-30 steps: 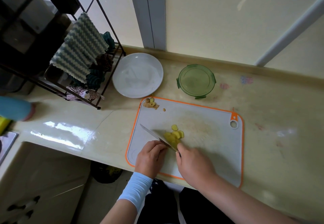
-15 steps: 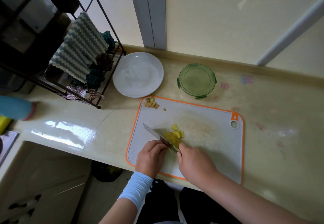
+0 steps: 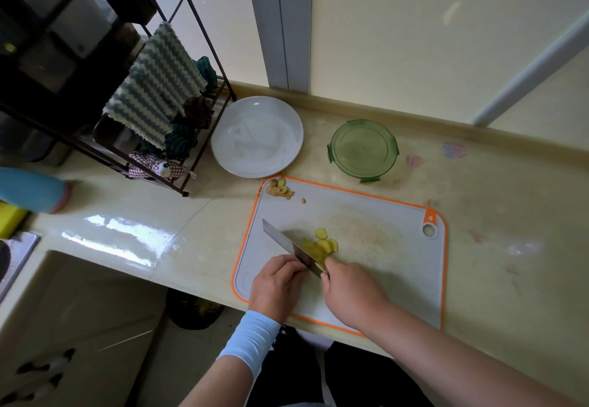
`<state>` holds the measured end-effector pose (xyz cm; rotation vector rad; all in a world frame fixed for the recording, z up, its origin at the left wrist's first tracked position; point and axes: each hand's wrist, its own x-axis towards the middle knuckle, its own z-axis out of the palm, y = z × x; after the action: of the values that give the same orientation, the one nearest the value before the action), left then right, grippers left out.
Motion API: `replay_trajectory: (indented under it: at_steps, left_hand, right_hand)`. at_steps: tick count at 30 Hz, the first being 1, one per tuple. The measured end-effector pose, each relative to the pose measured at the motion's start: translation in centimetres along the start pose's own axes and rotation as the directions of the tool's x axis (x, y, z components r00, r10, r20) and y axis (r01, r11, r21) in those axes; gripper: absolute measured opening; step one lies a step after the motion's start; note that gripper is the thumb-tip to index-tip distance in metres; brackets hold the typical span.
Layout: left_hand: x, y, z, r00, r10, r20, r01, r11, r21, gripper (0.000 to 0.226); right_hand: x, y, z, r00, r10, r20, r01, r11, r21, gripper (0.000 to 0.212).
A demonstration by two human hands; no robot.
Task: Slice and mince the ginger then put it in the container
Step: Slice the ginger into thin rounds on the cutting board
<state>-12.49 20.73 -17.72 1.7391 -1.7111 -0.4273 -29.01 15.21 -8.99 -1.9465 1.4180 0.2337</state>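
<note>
Glossy cream worktop (image 3: pixel 127 215) under a pale wall: black rack (image 3: pixel 212 46) far left, white plate (image 3: pixel 257 136) beside it. On the orange-rimmed board (image 3: pixel 398 279), the left hand (image 3: pixel 276 285) curls beside the blade, its hold hidden. The knife (image 3: pixel 293 249), touching yellow ginger slices (image 3: pixel 323 245), is gripped by the right hand (image 3: pixel 350 292). The green container (image 3: pixel 363 150) sits beyond the board.
</note>
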Motion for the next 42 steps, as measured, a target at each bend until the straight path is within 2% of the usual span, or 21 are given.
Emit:
replay_trajectory:
  at_steps: [6, 9, 16, 21, 34, 42]
  left_hand:
    - [0.1, 0.1, 0.0, 1.000, 0.006, 0.006, -0.006, 1.000, 0.001, 0.009]
    - [0.1, 0.0, -0.1, 1.000, 0.002, 0.006, -0.002, 1.000, 0.000, 0.001]
    - [0.0, -0.1, 0.0, 1.000, -0.026, 0.012, 0.026, 0.999, -0.022, 0.008]
    - [0.3, 0.0, -0.2, 1.000, -0.007, 0.000, 0.007, 0.999, -0.047, 0.005]
    - [0.4, 0.1, -0.4, 1.000, 0.002, 0.012, -0.002, 1.000, -0.026, 0.008]
    - [0.4, 0.0, -0.3, 1.000, 0.001, 0.000, -0.001, 1.000, -0.016, 0.011]
  right_hand:
    - [-0.4, 0.2, 0.2, 1.000, -0.006, -0.004, 0.006, 1.000, -0.003, 0.017]
    - [-1.2, 0.9, 0.4, 1.000, 0.031, 0.001, -0.031, 1.000, 0.005, 0.020]
    - [1.0, -0.6, 0.5, 1.000, -0.004, 0.007, 0.004, 1.000, 0.004, 0.019]
    - [-0.2, 1.0, 1.1, 0.997, 0.065, 0.027, -0.066, 0.997, 0.032, 0.021]
    - [-0.1, 2.2, 2.9, 0.998, 0.064, -0.016, -0.063, 0.997, 0.053, 0.021]
    - [1.4, 0.9, 3.8, 0.995, 0.031, -0.091, -0.029, 0.999, 0.017, 0.019]
